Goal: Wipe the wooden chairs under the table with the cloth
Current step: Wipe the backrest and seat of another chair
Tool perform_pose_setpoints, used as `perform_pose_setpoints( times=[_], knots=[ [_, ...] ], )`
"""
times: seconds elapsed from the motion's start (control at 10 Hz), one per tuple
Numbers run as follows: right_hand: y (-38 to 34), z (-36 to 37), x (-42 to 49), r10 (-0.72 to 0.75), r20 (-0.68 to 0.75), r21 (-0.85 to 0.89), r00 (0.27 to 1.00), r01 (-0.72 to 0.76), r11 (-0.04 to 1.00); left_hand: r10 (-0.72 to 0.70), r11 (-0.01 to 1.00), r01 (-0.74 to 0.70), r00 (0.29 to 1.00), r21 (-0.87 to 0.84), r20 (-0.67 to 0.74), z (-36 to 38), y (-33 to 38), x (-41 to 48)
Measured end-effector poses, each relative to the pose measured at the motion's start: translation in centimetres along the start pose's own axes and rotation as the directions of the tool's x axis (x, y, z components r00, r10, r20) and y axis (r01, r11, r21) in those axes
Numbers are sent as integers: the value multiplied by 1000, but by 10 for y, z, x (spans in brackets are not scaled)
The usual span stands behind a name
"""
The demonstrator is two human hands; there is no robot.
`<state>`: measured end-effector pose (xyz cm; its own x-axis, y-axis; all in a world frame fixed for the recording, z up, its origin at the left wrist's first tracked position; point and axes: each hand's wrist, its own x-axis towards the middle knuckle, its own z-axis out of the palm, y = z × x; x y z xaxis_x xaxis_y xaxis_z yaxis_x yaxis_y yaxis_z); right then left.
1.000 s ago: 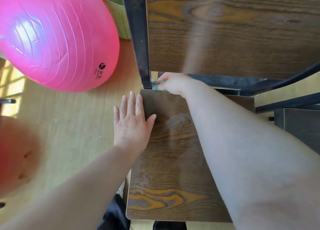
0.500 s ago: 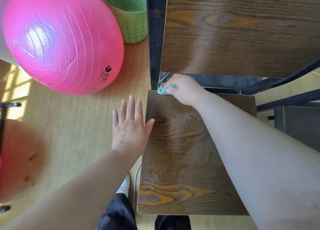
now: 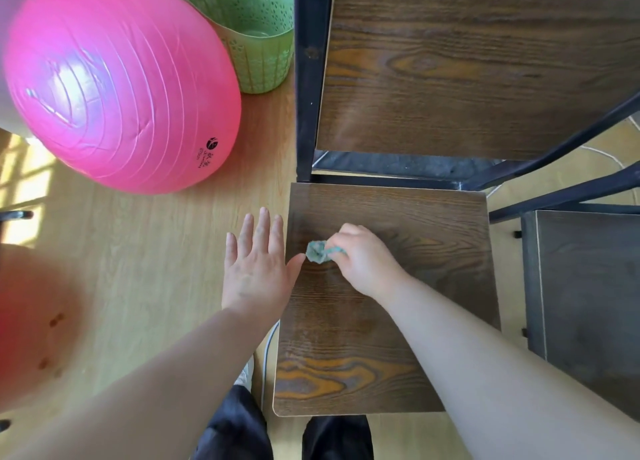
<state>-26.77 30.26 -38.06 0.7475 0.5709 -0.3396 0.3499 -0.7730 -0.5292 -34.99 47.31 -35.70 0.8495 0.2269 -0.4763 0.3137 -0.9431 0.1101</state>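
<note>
The right hand (image 3: 363, 263) pinches a crumpled teal cloth (image 3: 316, 252) in its grip on the dark wooden chair seat (image 3: 398, 341), near its left edge; the left hand (image 3: 258, 274), grip spread flat, is just beside the cloth.

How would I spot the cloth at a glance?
Find the dark wooden chair seat in the middle, right of the big pink ball. On its upper left part the right hand grips a small crumpled wad, the cloth: blue-green, the only soft, pale thing on the brown wood.
</note>
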Motion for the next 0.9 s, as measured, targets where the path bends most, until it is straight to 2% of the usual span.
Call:
perform_pose_setpoints(
  times=[0.1,0.2,0.3,0.4,0.6,0.7,0.9],
  knots=[
    [11,-21,-5,178,-201,167,963,-145,975,23,1000,-23,1000,-9,-15,0,1,0],
    [52,-54,-12,448,-386,222,807,-390,894,43,999,-43,999,-6,-30,1,2,1],
    [95,-76,-22,613,-451,203,648,-595,778,46,999,-46,999,-1,-27,3,4,4],
    [114,-77,-28,673,-409,191,616,-663,724,54,999,-54,998,-5,-35,5,6,6],
    [94,-57,-16,605,-396,163,691,-596,786,64,998,-64,997,8,-37,12,0,8],
    [62,-41,-5,501,-366,105,784,-500,860,59,998,-59,998,17,-21,13,-9,3],
    [6,14,-17,320,-266,76,909,-311,947,40,999,-40,999,17,-13,9,-26,-11]
  ],
)
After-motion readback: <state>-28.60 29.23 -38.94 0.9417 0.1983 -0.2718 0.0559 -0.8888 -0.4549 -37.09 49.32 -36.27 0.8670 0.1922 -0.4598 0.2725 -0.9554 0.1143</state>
